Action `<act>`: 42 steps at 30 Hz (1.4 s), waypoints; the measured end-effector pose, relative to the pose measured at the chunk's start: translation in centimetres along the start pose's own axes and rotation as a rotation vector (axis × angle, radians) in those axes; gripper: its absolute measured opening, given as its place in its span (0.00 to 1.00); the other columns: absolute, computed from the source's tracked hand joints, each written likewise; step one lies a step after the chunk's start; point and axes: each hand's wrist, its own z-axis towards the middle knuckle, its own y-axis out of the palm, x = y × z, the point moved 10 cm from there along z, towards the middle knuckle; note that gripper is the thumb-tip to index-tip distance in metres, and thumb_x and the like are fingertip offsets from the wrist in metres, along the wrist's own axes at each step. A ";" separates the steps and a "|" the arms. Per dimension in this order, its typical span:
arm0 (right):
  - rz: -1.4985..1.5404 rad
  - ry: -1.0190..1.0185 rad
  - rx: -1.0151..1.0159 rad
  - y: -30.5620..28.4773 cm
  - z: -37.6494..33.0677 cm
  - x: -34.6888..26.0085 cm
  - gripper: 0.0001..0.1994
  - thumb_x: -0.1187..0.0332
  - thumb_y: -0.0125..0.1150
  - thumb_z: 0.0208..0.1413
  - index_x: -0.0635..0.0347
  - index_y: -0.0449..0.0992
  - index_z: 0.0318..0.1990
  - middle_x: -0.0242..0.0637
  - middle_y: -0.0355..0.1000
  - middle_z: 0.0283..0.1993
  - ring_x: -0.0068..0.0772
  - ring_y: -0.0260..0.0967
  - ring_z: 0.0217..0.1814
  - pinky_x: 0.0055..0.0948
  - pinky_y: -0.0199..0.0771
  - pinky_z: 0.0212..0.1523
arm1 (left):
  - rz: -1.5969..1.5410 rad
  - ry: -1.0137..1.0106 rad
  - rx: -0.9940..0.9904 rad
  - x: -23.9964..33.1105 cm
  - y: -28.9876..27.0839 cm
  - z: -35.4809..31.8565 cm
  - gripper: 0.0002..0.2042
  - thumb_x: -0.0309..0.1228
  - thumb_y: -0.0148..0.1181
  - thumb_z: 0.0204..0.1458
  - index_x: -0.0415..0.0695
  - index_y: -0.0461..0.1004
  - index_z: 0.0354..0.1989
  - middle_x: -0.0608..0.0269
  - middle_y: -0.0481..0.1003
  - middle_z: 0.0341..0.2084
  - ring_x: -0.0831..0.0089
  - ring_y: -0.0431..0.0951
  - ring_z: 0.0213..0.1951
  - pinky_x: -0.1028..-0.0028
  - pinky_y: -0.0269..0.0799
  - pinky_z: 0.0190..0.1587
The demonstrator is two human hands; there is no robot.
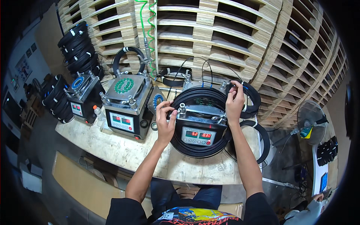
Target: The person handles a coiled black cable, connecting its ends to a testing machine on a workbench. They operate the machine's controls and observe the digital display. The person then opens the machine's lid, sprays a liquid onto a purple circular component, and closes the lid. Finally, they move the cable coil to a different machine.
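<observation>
A large coil of black cable (200,153) hangs around a box-shaped polishing machine (197,135) with a red-lit display, in front of me. My left hand (166,120) has its fingers curled at the coil's left side, beside the machine's front-left corner post (182,108). At the coil's upper right side, my right hand (235,102) is closed with its fingertips bent in. Thin black leads with blue tips (203,84) arch up behind the machine's top plate. Part of that plate is hidden by the coil.
Two similar machines, one with a green ring pattern (124,86) and one with a blue ring (77,83), stand to the left. Stacked cable coils (77,48) rise behind them. Wooden pallets (213,30) line the back. A fan (312,116) stands right, with another person's hand (318,197) below.
</observation>
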 end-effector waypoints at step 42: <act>-0.026 0.116 -0.199 -6.4 -10.5 -0.5 0.04 0.76 0.57 0.64 0.67 0.69 0.41 0.46 0.69 0.39 0.46 0.72 0.38 0.37 0.71 0.42 | 0.399 0.184 -0.052 0.5 1.1 -0.6 0.09 0.28 0.55 0.65 0.37 0.70 0.33 0.49 0.74 0.26 0.48 0.76 0.29 0.55 0.69 0.32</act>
